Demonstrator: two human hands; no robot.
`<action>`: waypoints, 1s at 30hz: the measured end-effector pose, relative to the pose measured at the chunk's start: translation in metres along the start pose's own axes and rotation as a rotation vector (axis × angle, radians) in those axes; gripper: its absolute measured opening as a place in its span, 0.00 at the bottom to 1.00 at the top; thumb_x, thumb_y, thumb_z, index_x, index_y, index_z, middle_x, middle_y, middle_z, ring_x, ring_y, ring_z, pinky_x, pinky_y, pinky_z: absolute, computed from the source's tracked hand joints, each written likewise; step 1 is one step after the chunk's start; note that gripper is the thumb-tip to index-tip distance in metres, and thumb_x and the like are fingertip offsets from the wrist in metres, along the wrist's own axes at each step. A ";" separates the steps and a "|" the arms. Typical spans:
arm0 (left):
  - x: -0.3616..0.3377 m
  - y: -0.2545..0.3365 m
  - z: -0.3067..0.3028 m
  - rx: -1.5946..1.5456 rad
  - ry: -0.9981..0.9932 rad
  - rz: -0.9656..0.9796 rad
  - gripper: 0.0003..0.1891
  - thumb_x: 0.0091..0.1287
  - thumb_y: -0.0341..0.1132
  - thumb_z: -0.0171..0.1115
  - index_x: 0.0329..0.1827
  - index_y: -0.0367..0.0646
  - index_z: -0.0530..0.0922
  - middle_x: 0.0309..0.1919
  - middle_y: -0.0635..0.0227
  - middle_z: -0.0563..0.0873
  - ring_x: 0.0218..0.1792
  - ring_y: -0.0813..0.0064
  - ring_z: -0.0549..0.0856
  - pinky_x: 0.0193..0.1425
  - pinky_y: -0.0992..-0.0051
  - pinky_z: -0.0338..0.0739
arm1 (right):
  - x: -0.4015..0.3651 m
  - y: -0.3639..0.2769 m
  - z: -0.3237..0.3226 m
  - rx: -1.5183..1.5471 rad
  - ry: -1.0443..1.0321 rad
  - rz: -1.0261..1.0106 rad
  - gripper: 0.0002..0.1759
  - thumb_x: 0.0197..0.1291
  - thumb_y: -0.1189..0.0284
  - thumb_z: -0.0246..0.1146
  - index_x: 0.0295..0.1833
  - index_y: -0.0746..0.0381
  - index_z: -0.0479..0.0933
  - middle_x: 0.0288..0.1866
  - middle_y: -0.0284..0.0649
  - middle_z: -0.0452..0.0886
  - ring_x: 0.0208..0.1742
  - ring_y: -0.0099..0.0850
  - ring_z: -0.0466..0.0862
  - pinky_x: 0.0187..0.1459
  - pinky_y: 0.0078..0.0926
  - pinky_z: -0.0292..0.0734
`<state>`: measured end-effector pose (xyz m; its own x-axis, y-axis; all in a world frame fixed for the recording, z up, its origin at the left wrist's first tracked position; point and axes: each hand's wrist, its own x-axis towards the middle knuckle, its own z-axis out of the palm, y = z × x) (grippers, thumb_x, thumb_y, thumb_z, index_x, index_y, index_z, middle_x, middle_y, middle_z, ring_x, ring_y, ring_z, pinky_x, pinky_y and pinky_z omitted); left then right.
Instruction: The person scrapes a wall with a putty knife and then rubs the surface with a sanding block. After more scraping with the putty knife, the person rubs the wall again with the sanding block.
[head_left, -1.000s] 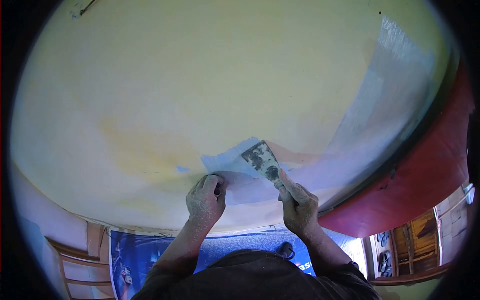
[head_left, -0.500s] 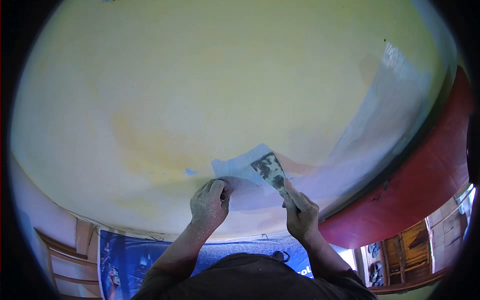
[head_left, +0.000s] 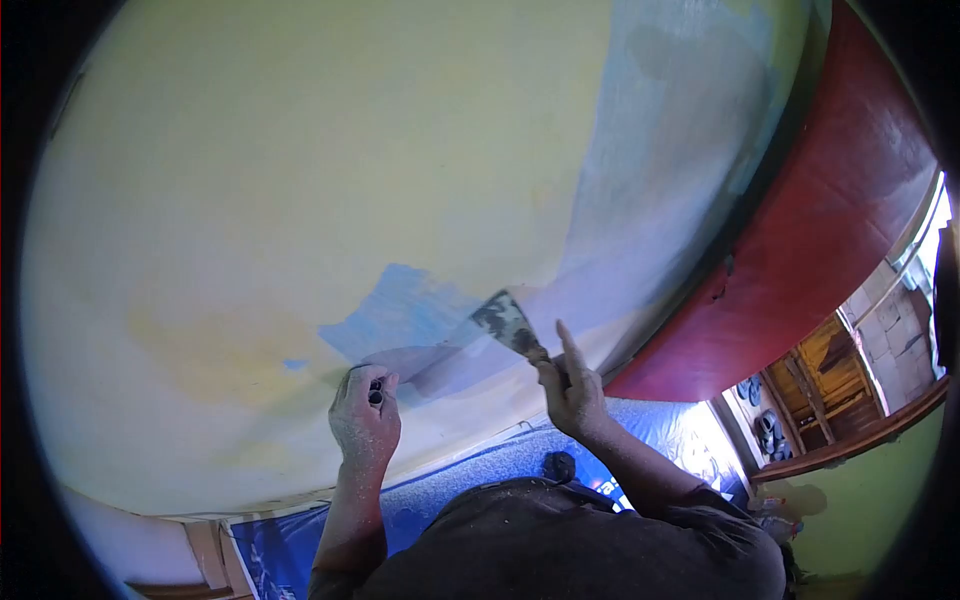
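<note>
While the right hand [head_left: 578, 398] is holding a scraper [head_left: 507, 323] near the pale wall [head_left: 300, 180], its grip is clenching the handle and its index finger is pointing up, away from the tool. The scraper's broad, blotched blade is angling up and leftward, overlapping the edge of the light blue patch [head_left: 400, 305] in view. The dust-covered left hand [head_left: 366, 425] is curling below that patch, its grip closing around a dark object [head_left: 376, 392].

To the right, a grey-blue band [head_left: 640, 170] is running down the wall, and a red surface [head_left: 790, 250] is curving beside it. Below the wall, a blue printed sheet [head_left: 285, 550] is spreading out, with footwear [head_left: 768, 435] lying past its right end, near wooden framing [head_left: 815, 390].

The person's dark shirt [head_left: 570, 550] is covering the middle of the sheet and part of its lettering. Fingers are hiding most of the dark object, so only its rounded ends are showing. Whether the blade is touching the wall is hard to tell, and black corners are cutting off the surroundings.
</note>
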<state>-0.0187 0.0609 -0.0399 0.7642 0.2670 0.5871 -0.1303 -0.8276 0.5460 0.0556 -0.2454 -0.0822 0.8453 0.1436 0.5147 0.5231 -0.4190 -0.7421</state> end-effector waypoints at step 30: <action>0.001 0.116 0.158 -0.016 -0.399 0.374 0.41 0.67 0.23 0.76 0.86 0.39 0.74 0.90 0.46 0.67 0.77 0.47 0.83 0.68 0.56 0.90 | 0.054 0.073 -0.119 0.420 -0.567 0.280 0.38 0.81 0.83 0.60 0.93 0.62 0.65 0.58 0.44 0.90 0.45 0.23 0.88 0.47 0.26 0.87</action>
<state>0.0671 -0.1127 -0.0704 0.8437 -0.2552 0.4723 -0.4467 -0.8217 0.3540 0.1270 -0.3750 -0.0575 0.8199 0.5686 0.0674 0.1821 -0.1474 -0.9722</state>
